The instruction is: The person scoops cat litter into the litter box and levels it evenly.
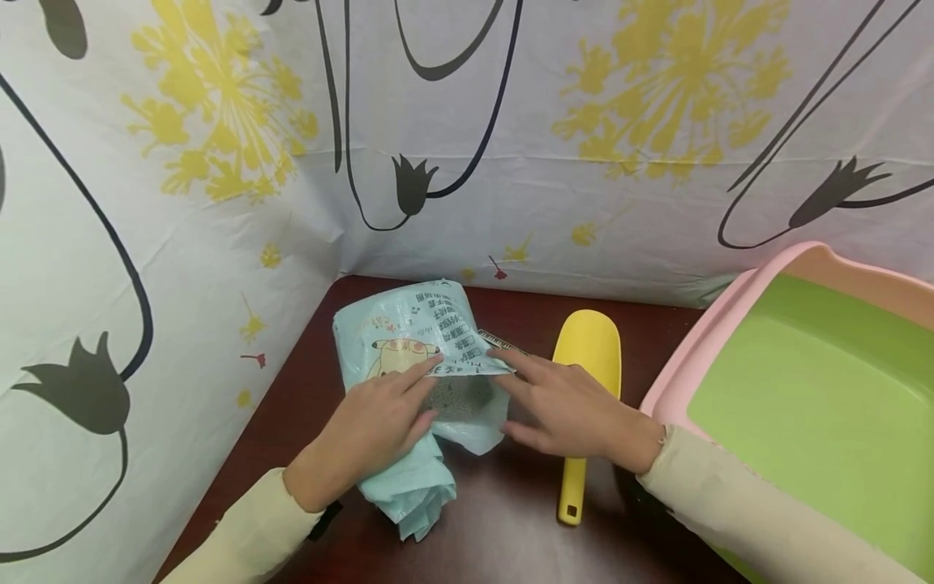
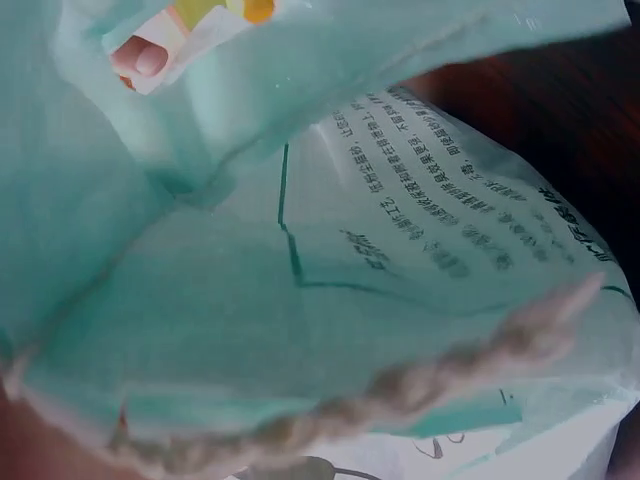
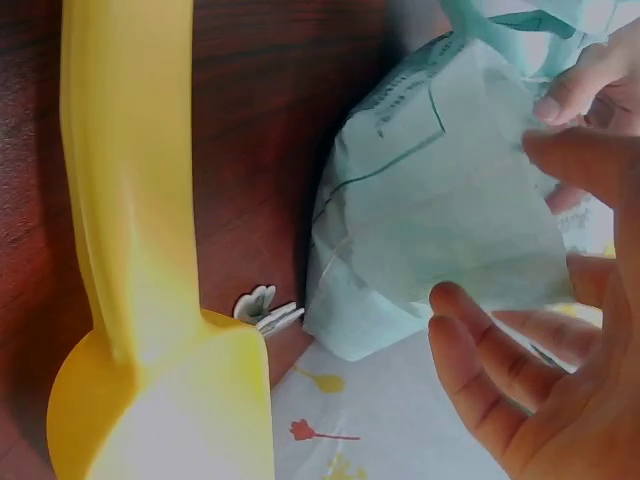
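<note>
A light blue plastic bag (image 1: 387, 312) with a cartoon print and lettering lies on the dark table, its mouth toward me. Grey granules (image 1: 463, 396) show inside the opening. My left hand (image 1: 368, 426) rests at the left side of the mouth, fingers extended along its upper edge and thumb apart below. At the right side, my right hand (image 1: 562, 405) has its fingers spread, the fingertips touching the bag's edge. In the right wrist view those fingers (image 3: 480, 350) lie against the pale plastic (image 3: 440, 210). A crumpled flap (image 1: 412, 487) hangs below my left hand.
A yellow scoop (image 1: 587, 349) lies right of the bag, partly beneath my right hand. Farther right stands a large green litter tray with a pink rim (image 1: 700, 349). A white patterned sheet (image 1: 452, 122) rises behind and left of the table (image 1: 503, 519).
</note>
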Available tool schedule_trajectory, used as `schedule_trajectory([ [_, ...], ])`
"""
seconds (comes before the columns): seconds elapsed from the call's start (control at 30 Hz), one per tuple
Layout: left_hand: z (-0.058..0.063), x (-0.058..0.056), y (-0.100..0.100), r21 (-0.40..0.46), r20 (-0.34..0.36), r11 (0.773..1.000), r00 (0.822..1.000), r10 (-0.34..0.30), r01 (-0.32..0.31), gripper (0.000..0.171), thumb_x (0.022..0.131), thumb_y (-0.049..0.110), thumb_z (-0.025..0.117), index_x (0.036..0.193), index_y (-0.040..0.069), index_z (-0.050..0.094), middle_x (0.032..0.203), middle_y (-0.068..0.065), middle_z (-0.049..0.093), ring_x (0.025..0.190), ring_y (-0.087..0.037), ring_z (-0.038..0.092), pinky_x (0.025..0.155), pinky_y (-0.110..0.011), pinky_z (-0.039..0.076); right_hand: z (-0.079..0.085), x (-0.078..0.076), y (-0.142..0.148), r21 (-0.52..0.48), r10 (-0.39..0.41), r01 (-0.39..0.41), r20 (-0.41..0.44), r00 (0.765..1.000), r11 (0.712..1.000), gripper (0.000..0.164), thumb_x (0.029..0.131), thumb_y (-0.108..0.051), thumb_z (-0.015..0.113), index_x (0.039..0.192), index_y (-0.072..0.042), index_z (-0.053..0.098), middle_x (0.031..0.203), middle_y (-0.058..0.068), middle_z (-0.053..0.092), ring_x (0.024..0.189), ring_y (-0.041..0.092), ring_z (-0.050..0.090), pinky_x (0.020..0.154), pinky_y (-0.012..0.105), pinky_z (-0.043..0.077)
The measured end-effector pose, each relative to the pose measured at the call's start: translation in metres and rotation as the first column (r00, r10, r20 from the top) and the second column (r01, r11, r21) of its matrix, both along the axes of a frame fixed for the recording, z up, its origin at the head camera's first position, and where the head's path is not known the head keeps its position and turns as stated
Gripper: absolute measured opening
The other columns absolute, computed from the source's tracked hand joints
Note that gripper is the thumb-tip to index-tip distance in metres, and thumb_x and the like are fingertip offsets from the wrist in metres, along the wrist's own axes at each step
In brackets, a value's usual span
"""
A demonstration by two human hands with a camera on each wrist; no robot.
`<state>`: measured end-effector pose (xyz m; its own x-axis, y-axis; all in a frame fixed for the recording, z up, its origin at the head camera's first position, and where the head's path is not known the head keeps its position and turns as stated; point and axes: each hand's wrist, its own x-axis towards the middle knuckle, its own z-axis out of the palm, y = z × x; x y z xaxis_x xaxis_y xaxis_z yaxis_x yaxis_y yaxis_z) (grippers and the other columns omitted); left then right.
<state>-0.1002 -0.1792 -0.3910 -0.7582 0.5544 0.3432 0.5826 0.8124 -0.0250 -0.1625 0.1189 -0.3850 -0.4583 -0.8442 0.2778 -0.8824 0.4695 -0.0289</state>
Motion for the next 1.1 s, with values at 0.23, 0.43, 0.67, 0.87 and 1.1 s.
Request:
schedule_trajectory([
  [0.23,0.000,0.001,0.003,0.017,0.019,1.000,1.000,-0.017,0.017,0.045,0.097,0.024,0.086,0.134,0.003,0.071,0.166,-0.007,0.054,0.085,-0.021,0.068,0.071,-0.039,0.060,-0.001,0.010,0.001,-0.012,-0.100,0.100,0.017,0.995,0.995,0.062,0.104,-0.048,0.074,0.147,-0.005,0.067,0.160,0.017,0.054,0.107,0.025,0.074,0.055,0.025,0.054],
  [0.43,0.001,0.001,0.005,0.029,0.024,0.999,0.999,-0.035,0.034,0.043,0.095,0.021,0.087,0.131,0.004,0.070,0.166,-0.009,0.053,0.083,-0.020,0.065,0.069,-0.037,0.058,-0.007,0.018,0.005,-0.021,-0.119,0.120,0.042,0.992,0.993,0.058,0.103,-0.043,0.075,0.147,-0.005,0.067,0.159,0.018,0.055,0.096,0.025,0.076,0.056,0.030,0.057],
  [0.67,0.002,0.000,0.006,0.042,0.029,0.998,0.999,-0.038,0.037,0.050,0.095,0.022,0.088,0.136,0.002,0.069,0.166,-0.009,0.054,0.091,-0.024,0.072,0.074,-0.041,0.061,-0.020,0.041,0.011,-0.055,-0.142,0.147,0.090,0.986,0.988,0.066,0.097,-0.033,0.084,0.157,-0.020,0.061,0.160,0.019,0.049,0.087,0.021,0.069,0.052,0.028,0.052],
  [0.87,0.002,-0.001,0.006,0.056,0.039,0.997,0.998,-0.054,0.051,0.049,0.094,0.022,0.088,0.136,0.002,0.070,0.165,-0.010,0.055,0.088,-0.023,0.070,0.076,-0.041,0.061,-0.023,0.073,0.021,-0.169,-0.284,0.315,0.186,0.941,0.934,0.063,0.101,-0.037,0.080,0.158,-0.021,0.056,0.150,0.008,0.060,0.083,0.013,0.067,0.060,0.032,0.054],
  [1.1,0.001,-0.003,0.005,0.066,0.044,0.996,0.997,-0.061,0.058,0.052,0.094,0.022,0.088,0.138,0.001,0.072,0.166,-0.009,0.054,0.094,-0.024,0.073,0.079,-0.043,0.062,-0.034,0.099,0.040,-0.214,-0.477,0.545,0.299,0.826,0.811,0.047,0.107,-0.033,0.073,0.142,-0.008,0.053,0.110,-0.001,0.069,0.082,0.011,0.063,0.073,0.039,0.055],
])
